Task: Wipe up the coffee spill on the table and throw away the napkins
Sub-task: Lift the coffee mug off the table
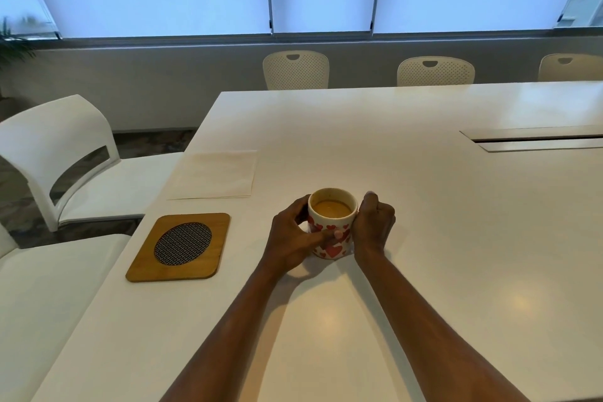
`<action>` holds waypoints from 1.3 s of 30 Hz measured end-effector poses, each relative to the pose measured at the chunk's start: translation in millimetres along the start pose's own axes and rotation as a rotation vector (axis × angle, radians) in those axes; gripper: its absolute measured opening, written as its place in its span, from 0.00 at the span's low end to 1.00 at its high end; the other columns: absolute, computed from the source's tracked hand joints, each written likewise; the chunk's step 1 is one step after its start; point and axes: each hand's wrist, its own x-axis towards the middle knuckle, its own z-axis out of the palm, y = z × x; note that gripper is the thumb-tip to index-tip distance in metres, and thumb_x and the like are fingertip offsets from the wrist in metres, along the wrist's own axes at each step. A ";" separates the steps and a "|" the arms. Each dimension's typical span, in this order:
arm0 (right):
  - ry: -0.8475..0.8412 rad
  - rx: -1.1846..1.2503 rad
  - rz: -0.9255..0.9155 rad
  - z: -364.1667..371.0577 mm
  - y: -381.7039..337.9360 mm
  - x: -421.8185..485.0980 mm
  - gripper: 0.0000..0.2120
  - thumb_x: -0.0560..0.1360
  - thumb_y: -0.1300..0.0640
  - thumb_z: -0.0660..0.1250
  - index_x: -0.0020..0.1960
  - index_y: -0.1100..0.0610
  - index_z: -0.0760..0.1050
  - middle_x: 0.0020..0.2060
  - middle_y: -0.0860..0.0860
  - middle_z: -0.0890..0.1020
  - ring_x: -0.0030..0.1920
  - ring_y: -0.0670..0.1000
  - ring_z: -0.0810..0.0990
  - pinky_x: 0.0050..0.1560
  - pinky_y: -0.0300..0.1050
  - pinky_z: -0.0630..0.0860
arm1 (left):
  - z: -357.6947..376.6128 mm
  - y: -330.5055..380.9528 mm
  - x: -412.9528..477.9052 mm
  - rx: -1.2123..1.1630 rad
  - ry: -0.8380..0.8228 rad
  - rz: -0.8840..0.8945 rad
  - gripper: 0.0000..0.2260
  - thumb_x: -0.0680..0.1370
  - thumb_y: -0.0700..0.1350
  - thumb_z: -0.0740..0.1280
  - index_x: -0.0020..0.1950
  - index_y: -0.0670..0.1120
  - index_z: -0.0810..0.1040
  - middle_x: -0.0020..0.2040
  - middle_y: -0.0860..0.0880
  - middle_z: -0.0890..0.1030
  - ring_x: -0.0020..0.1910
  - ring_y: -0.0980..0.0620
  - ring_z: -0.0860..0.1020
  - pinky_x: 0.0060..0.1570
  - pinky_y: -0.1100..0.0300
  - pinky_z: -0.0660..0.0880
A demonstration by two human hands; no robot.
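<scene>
A white mug (332, 225) with red hearts, full of light brown coffee, stands on the white table (424, 206). My left hand (293, 238) wraps its left side, thumb across the front. My right hand (373, 227) is closed on the mug's right side, where the handle is hidden. A flat stack of cream napkins (213, 174) lies near the table's left edge, beyond and left of the mug. No spilled coffee shows on the table.
A square wooden trivet (179, 246) with a dark woven oval lies left of the mug. White chairs (62, 160) stand along the left side, beige chairs (295, 70) at the far side. A cable slot (535, 140) is set in the table at the right.
</scene>
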 end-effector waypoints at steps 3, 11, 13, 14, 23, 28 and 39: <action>-0.011 0.023 0.002 0.3 -2.2 5.8 0.23 0.80 0.55 0.55 0.26 0.53 0.65 0.26 0.53 0.71 0.38 0.57 0.73 0.41 0.49 0.70 | 2.3 -0.6 4.4 -0.001 0.014 0.007 0.27 0.67 0.48 0.78 0.62 0.57 0.72 0.57 0.63 0.78 0.55 0.62 0.79 0.52 0.68 0.77; -0.022 0.037 -0.076 5.4 -28.9 38.0 0.23 0.79 0.57 0.56 0.25 0.54 0.59 0.22 0.51 0.63 0.28 0.51 0.63 0.34 0.49 0.64 | 7.2 10.8 39.1 0.014 0.034 0.052 0.27 0.65 0.47 0.79 0.62 0.53 0.74 0.56 0.58 0.80 0.53 0.64 0.79 0.53 0.68 0.77; -0.032 0.028 -0.109 9.3 -36.3 49.5 0.24 0.79 0.57 0.56 0.24 0.53 0.59 0.22 0.51 0.63 0.25 0.49 0.63 0.32 0.46 0.63 | 8.0 13.1 52.4 0.020 0.031 0.061 0.27 0.66 0.47 0.79 0.62 0.53 0.74 0.56 0.59 0.79 0.52 0.64 0.79 0.53 0.70 0.76; -0.038 0.028 -0.123 11.7 -38.9 55.4 0.24 0.79 0.57 0.56 0.24 0.53 0.59 0.22 0.50 0.63 0.25 0.48 0.63 0.32 0.45 0.63 | 8.5 13.8 59.3 0.025 0.028 0.061 0.26 0.66 0.47 0.78 0.62 0.53 0.73 0.56 0.59 0.79 0.52 0.64 0.79 0.52 0.71 0.76; -0.053 0.006 -0.155 32.3 -38.7 104.9 0.24 0.80 0.55 0.55 0.25 0.54 0.61 0.23 0.53 0.66 0.26 0.50 0.65 0.33 0.46 0.66 | 17.5 2.8 112.2 0.037 0.020 0.033 0.28 0.68 0.46 0.77 0.65 0.45 0.74 0.62 0.46 0.80 0.57 0.51 0.80 0.56 0.62 0.77; -0.074 -0.036 -0.163 44.5 -25.3 129.1 0.24 0.79 0.54 0.54 0.25 0.54 0.61 0.23 0.53 0.67 0.27 0.51 0.67 0.34 0.46 0.68 | 23.7 -12.3 132.7 0.036 0.008 0.011 0.27 0.69 0.46 0.77 0.66 0.43 0.73 0.62 0.46 0.80 0.58 0.49 0.80 0.58 0.57 0.77; -0.157 -0.088 -0.179 55.3 -3.2 153.1 0.26 0.82 0.52 0.53 0.28 0.61 0.67 0.23 0.53 0.71 0.27 0.52 0.71 0.36 0.50 0.74 | 37.4 -35.1 152.2 0.073 0.013 -0.021 0.28 0.69 0.47 0.77 0.66 0.43 0.73 0.62 0.45 0.80 0.58 0.48 0.79 0.57 0.55 0.78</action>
